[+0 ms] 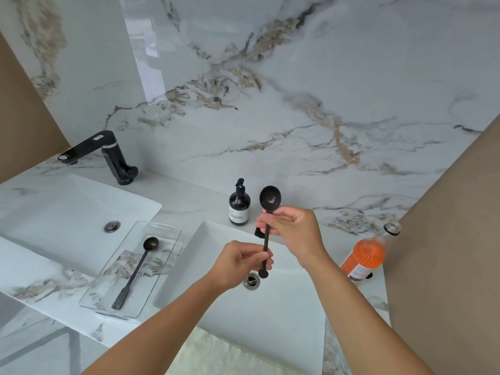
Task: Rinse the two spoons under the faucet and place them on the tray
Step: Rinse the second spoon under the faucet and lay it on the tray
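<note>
A long black spoon [265, 240] stands upright over the right sink [216, 255], bowl up. My right hand [292, 231] grips its handle just below the bowl. Lower down, my left hand [240, 262] pinches the handle near its round end. A second black spoon [136, 272] lies on the clear tray [162, 263] between the two sinks, bowl toward the wall. The black faucet [258, 231] of this sink is mostly hidden behind my right hand. No water is visible.
A dark soap pump bottle [239, 207] stands behind the right sink. An open bottle of orange liquid [365, 255] leans at the right. The left sink [62, 212] has its own black faucet [108, 155]. A brown wall closes the right side.
</note>
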Demonstrator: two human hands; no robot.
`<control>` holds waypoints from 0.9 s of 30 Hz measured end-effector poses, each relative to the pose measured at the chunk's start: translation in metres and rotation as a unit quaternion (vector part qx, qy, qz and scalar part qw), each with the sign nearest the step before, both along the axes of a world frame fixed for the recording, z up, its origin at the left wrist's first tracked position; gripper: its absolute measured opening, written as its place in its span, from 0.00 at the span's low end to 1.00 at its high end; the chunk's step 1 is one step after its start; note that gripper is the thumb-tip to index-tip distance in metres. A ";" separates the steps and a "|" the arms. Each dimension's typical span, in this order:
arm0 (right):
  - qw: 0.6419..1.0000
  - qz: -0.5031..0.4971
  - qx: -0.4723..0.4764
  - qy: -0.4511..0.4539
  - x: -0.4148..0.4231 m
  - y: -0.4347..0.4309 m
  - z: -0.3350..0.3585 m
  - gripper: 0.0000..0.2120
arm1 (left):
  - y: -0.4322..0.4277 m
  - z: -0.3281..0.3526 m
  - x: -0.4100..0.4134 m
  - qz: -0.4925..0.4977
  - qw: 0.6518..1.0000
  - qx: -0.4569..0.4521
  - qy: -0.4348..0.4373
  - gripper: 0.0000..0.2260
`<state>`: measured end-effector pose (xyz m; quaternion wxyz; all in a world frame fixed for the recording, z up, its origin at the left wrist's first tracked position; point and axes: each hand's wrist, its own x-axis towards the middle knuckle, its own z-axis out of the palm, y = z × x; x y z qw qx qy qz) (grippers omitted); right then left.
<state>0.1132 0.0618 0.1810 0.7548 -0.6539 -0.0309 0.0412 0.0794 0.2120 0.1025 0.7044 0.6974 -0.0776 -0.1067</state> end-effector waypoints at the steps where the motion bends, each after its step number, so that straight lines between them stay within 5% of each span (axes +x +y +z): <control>1: 1.000 0.003 0.000 0.009 0.000 0.006 -0.003 0.01 | 0.006 -0.002 -0.001 0.003 1.000 0.011 0.008 0.08; 17: 0.964 0.073 -0.075 0.245 0.000 0.212 -0.095 0.09 | 0.222 -0.028 -0.022 0.094 0.968 0.071 0.223 0.03; 27: 0.911 -0.046 -0.219 0.347 0.005 0.312 -0.143 0.09 | 0.295 -0.065 0.011 0.067 0.908 0.200 0.363 0.10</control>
